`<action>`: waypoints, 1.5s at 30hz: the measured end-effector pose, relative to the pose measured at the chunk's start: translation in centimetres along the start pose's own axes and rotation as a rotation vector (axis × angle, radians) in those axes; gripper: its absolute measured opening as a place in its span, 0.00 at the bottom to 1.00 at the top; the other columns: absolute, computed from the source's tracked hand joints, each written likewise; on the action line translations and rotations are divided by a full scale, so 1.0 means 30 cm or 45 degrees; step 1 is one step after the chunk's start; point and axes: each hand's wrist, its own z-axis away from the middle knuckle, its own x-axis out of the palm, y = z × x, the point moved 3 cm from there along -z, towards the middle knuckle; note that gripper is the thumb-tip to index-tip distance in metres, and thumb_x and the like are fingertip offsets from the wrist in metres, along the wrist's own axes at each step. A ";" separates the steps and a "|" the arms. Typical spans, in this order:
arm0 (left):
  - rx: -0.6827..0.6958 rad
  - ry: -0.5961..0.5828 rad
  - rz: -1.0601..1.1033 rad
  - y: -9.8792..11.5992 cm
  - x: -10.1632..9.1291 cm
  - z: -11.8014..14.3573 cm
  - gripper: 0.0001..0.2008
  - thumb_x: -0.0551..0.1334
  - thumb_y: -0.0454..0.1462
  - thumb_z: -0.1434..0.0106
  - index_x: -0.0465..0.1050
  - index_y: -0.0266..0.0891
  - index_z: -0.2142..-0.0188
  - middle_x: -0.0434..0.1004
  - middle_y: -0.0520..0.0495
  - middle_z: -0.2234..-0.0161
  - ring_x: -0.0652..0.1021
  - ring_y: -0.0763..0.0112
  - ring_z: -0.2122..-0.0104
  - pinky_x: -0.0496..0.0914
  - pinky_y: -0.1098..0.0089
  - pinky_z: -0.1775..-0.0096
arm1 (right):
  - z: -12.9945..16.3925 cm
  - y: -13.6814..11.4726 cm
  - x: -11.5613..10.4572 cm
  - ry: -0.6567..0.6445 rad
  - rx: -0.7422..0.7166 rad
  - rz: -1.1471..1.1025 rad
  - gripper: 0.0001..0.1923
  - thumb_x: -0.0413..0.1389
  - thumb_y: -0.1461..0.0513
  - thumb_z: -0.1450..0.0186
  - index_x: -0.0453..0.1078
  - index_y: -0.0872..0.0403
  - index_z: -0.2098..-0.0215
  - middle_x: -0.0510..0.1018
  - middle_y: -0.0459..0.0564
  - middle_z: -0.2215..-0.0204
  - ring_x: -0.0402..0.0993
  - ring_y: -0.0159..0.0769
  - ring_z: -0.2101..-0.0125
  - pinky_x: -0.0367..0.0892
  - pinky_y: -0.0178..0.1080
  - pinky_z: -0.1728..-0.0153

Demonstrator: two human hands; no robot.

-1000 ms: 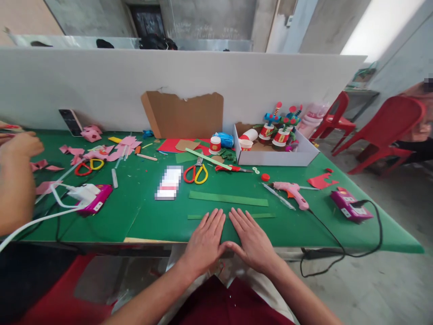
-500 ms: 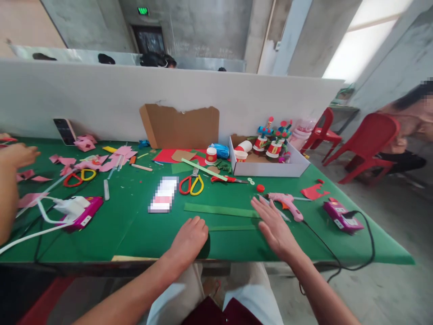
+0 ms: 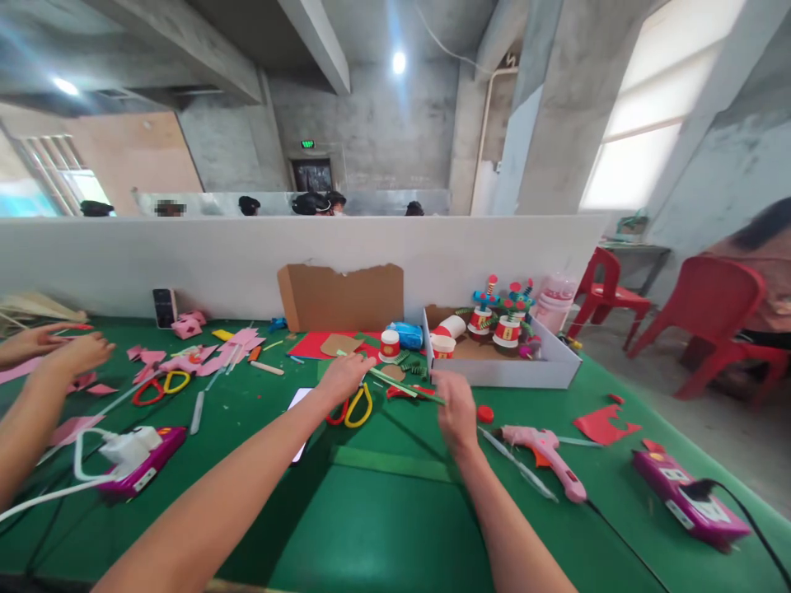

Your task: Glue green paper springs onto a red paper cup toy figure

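A narrow green paper strip (image 3: 411, 387) is stretched above the table between my two hands. Its left end is pinched in my left hand (image 3: 344, 377), its right end in my right hand (image 3: 456, 409). Beneath them a wider green paper strip (image 3: 395, 464) lies flat on the green tabletop (image 3: 371, 527). Beside my left hand are scissors with red and yellow handles (image 3: 358, 407), partly covered by it. Red-handled scissors (image 3: 408, 393) lie behind the held strip. My left forearm hides part of a phone (image 3: 300, 400).
On the right are a pink glue gun (image 3: 547, 455), a purple power strip (image 3: 685, 498) and red paper scraps (image 3: 606, 424). A white box (image 3: 507, 375) holds paper-cup figures. A red-and-white cup (image 3: 389, 346) stands beside it. At left, another person's hands (image 3: 77, 354) work near pink paper.
The narrow green strip has been lifted off the table, and both hands have moved forward with it. My right hand has gone from spread to closed. The head view has tilted up.
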 end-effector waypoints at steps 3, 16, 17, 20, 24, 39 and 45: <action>0.104 -0.097 0.015 0.035 0.074 -0.088 0.18 0.52 0.24 0.39 0.72 0.40 0.54 0.76 0.41 0.61 0.74 0.61 0.58 0.68 0.65 0.59 | 0.031 -0.054 0.044 -0.210 -0.136 -0.035 0.25 0.36 0.56 0.27 0.75 0.51 0.56 0.80 0.54 0.61 0.74 0.44 0.56 0.68 0.49 0.52; -0.527 0.170 0.755 -0.016 -0.083 -0.088 0.09 0.52 0.28 0.38 0.68 0.39 0.65 0.77 0.42 0.67 0.77 0.59 0.61 0.69 0.61 0.58 | 0.059 0.104 0.136 0.254 0.824 -0.963 0.18 0.51 0.52 0.36 0.72 0.54 0.55 0.78 0.54 0.56 0.75 0.40 0.61 0.69 0.43 0.58; -0.599 0.108 1.053 0.007 -0.099 -0.089 0.08 0.51 0.29 0.37 0.67 0.39 0.65 0.76 0.45 0.71 0.77 0.63 0.67 0.70 0.64 0.63 | 0.058 0.110 0.143 0.214 0.921 -1.110 0.16 0.54 0.52 0.38 0.72 0.53 0.57 0.79 0.53 0.58 0.76 0.40 0.62 0.70 0.42 0.59; -0.557 -0.298 1.970 0.149 -0.119 -0.102 0.10 0.50 0.38 0.32 0.64 0.39 0.68 0.73 0.50 0.79 0.74 0.71 0.82 0.69 0.71 0.77 | 0.054 0.092 0.162 -0.072 1.141 -1.649 0.14 0.57 0.52 0.38 0.73 0.53 0.61 0.80 0.50 0.65 0.77 0.38 0.68 0.71 0.41 0.62; -0.421 -0.628 2.623 0.322 -0.083 -0.096 0.14 0.55 0.45 0.33 0.67 0.36 0.69 0.72 0.50 0.81 0.72 0.73 0.86 0.64 0.74 0.84 | 0.052 0.057 0.143 -0.384 1.193 -2.167 0.27 0.44 0.43 0.33 0.74 0.54 0.61 0.78 0.49 0.75 0.75 0.38 0.75 0.73 0.45 0.66; -0.453 -0.650 2.888 0.379 0.081 -0.006 0.16 0.53 0.46 0.32 0.65 0.36 0.71 0.73 0.49 0.80 0.73 0.72 0.87 0.66 0.75 0.86 | 0.071 0.022 0.163 -0.704 1.110 -1.897 0.20 0.57 0.48 0.36 0.68 0.55 0.76 0.66 0.40 0.92 0.67 0.32 0.89 0.69 0.35 0.84; -0.322 -1.061 2.760 0.466 0.100 0.018 0.22 0.49 0.52 0.32 0.65 0.35 0.69 0.76 0.46 0.78 0.78 0.66 0.83 0.69 0.72 0.85 | 0.065 0.070 0.135 -0.598 1.187 -1.596 0.14 0.60 0.52 0.38 0.74 0.56 0.68 0.73 0.43 0.87 0.62 0.26 0.91 0.56 0.28 0.93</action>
